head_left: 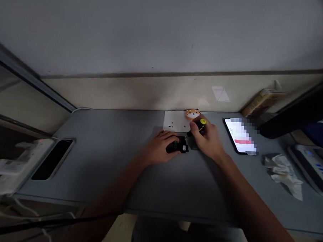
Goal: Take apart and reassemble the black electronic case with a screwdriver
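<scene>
My left hand (160, 148) curls over a small black device (182, 147) with a pale label, pressing it to the grey desk. Dark parts and a hint of green show between my fingers, but its exact kind I cannot make out. In my right hand (210, 139) is a screwdriver (202, 125) with a black and yellow handle. Its shaft points down and left toward the device's right side; whether the tip touches is unclear. Behind both hands lies a white sheet of paper (175, 118) with several tiny dark bits on it, perhaps screws. An orange-and-white animal-face item (192, 114) sits at the sheet's right end.
A lit phone (239, 137) lies to the right, near a crumpled tissue (283, 172) and a grey device with blue marks (313, 165). A carton (261, 103) leans by the wall beside a dark post (295, 110). Another phone (52, 159) rests at far left.
</scene>
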Available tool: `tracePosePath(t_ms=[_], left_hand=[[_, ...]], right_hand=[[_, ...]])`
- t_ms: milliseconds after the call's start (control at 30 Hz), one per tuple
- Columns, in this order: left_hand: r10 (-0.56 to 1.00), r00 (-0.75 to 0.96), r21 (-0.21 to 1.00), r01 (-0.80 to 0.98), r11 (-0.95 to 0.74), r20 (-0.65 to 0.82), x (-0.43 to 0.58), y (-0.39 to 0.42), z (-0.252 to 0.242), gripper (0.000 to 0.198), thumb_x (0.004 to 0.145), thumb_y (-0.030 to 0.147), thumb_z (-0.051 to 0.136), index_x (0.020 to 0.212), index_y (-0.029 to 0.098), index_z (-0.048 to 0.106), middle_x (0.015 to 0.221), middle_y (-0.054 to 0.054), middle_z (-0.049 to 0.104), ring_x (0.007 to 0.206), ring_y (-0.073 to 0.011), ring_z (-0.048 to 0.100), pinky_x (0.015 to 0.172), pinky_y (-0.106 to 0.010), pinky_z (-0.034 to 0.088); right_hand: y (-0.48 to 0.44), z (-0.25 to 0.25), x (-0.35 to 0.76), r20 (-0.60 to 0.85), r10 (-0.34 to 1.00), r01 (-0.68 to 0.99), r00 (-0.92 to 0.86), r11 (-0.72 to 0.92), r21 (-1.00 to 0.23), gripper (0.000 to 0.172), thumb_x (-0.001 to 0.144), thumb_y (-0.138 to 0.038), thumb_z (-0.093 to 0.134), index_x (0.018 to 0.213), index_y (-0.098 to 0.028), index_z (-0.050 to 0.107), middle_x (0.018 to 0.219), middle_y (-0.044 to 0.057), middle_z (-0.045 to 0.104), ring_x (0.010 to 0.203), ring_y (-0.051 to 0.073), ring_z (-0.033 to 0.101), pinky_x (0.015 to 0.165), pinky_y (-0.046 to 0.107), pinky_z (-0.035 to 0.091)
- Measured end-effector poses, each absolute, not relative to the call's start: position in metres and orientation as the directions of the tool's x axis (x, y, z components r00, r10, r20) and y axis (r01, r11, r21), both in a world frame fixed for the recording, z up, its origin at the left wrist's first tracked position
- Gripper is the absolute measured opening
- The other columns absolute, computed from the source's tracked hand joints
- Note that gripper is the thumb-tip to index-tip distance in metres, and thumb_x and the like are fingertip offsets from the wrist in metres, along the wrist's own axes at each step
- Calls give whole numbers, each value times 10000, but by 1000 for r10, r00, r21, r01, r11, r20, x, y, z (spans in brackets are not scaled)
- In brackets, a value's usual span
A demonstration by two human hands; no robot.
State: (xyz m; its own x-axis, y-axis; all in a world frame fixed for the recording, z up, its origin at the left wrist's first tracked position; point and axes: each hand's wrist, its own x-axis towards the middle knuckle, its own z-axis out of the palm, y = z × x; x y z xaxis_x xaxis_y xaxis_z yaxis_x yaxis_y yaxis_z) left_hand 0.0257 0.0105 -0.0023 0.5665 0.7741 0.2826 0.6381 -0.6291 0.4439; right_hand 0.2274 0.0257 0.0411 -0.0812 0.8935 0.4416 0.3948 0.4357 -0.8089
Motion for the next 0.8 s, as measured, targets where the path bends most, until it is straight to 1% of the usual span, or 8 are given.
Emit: tracePosePath(t_ms=[100,267,300,367,467,567,667,800], left_hand=[[779,559,453,637,-623,284,27,10,0,282,858,299,750,1102,240,623,1261,-60,695,1196,-261,630,1085,-461,425],[774,565,481,614,-626,287,27,9,2,303,842,269,750,1104,233,601,1241,-81,691,1205,-280,622,1062,-474,456],[770,566,491,602,-629,293,27,9,2,306,842,261,747,1108,235,598,1240,-79,689,1206,-278,619,1055,-471,464],[766,565,513,579,-633,308,28,10,1,301,841,240,744,1101,238,591,1228,-73,688,1197,-271,618,1043,-462,478],[773,545,535,568,-625,323,30,11,-2,281,836,214,747,1066,234,586,1199,-71,692,1174,-265,621,1029,-453,491],[787,530,547,576,-607,316,31,11,-5,270,843,221,748,1058,232,584,1192,-71,691,1167,-264,624,1023,-452,496],[790,532,554,575,-602,305,32,12,-10,253,869,250,738,1069,239,584,1240,-71,675,1205,-264,609,1042,-457,485],[777,528,551,556,-622,345,32,13,-16,258,877,260,745,1075,242,581,1248,-66,671,1227,-258,595,1051,-444,477]], right_hand=[[31,42,229,413,895,288,-169,446,-848,268,935,-454,541,781,-235,530,689,-24,560,642,142,503,632,301,428],[32,43,224,380,895,-16,-233,387,-922,259,945,-486,575,894,-235,609,931,30,667,875,170,620,829,345,497],[32,42,223,369,898,-58,-242,366,-929,278,944,-506,582,880,-236,598,904,27,673,856,168,630,819,343,503],[32,39,221,350,905,-113,-241,332,-936,344,935,-564,584,826,-240,546,765,-2,644,730,153,614,735,323,507],[36,33,219,336,921,-139,-198,313,-939,438,896,-653,594,779,-249,469,614,-51,522,573,128,512,610,291,459],[40,31,217,332,930,-225,-154,294,-929,484,901,-732,501,831,-253,499,600,-59,448,533,127,449,555,288,423],[39,34,216,286,949,-335,-132,229,-914,477,943,-718,421,940,-262,560,623,-48,444,538,136,450,554,293,432],[35,38,215,276,953,-417,-122,203,-886,424,865,-665,638,825,-250,556,755,-14,548,644,126,536,623,284,474]])
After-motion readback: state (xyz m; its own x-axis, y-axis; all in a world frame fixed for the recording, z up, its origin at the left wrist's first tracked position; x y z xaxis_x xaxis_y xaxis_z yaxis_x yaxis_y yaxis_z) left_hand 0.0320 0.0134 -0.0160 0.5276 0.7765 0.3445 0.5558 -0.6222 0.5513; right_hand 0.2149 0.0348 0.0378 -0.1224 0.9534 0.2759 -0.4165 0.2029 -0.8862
